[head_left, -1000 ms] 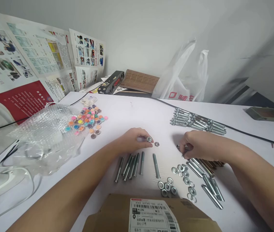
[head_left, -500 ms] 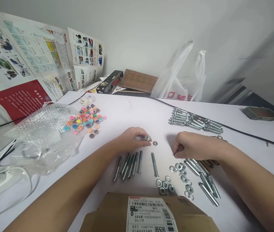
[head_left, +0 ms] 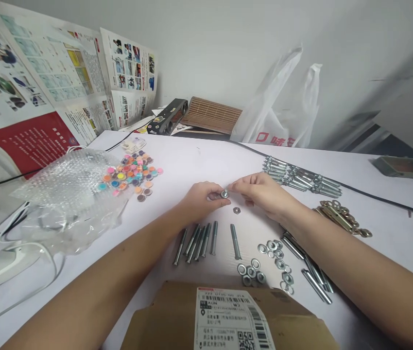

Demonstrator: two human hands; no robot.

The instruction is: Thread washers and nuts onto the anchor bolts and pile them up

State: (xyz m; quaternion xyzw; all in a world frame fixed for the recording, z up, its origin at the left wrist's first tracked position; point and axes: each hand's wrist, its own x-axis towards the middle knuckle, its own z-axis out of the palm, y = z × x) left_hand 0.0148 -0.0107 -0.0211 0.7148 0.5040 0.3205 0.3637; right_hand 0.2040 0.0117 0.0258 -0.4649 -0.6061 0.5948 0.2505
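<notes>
From the head camera, I look down at both of my hands meeting over the white table (head_left: 206, 160). My left hand (head_left: 202, 200) pinches a small metal fastener (head_left: 224, 193) between thumb and forefinger, its round end facing me right at the fingertips. My right hand (head_left: 261, 192) comes in from the other side, thumb and forefinger pressed together at the fastener's upper right edge. If those fingertips have a small ring between them, it is too tiny for me to tell.

A loose nut (head_left: 236, 210) lies flat on the table just nearer to me than my fingertips, touched by neither hand. Closer to me there is a single bolt (head_left: 235, 241), and to its left a row of bolts (head_left: 199, 242) lying roughly side by side. To its right are silvery washers and nuts (head_left: 251, 272) in a small cluster, with more scattered rings (head_left: 275, 249) beyond them. Metal tubes (head_left: 316, 287) lie partly under my right forearm.

Past my right hand sit a bundle of silvery anchors (head_left: 301, 179) and a heap of brass-coloured parts (head_left: 339, 216). Coloured discs (head_left: 129, 172) and bubble wrap (head_left: 68, 180) are well off to my left, and a cardboard box (head_left: 170, 318) is nearest to me.
</notes>
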